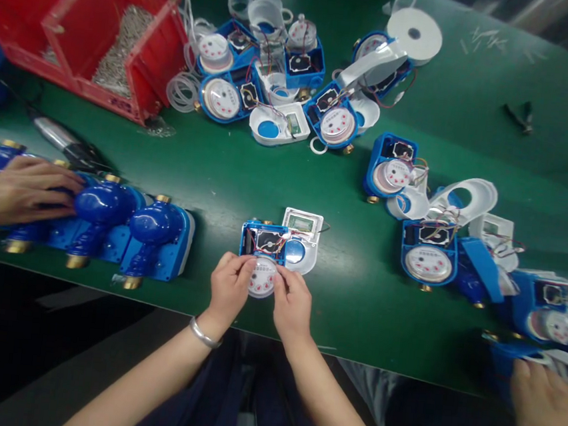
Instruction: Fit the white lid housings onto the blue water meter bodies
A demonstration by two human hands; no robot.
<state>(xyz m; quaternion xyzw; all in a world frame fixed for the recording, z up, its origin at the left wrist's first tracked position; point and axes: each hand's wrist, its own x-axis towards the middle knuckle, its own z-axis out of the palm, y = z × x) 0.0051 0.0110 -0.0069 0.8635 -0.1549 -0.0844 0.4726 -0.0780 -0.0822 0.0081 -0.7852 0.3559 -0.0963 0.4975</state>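
Observation:
A blue water meter [264,239] with its cover off lies at the near edge of the green table [228,167]. Both my hands grip its round white dial [262,279] with red marks. My left hand [229,288], a silver bangle on the wrist, pinches the dial's left side. My right hand [291,302] pinches its right side. The meter's white lid [303,239] with a small display and a blue round window lies open just behind my right hand, joined by thin wires.
A red bin [81,26] of small metal parts stands at the far left. Several open meters [276,85] crowd the far middle and right [428,250]. Another person's hand [19,191] rests on closed blue meters [126,231] at left. A further hand [548,419] shows at bottom right.

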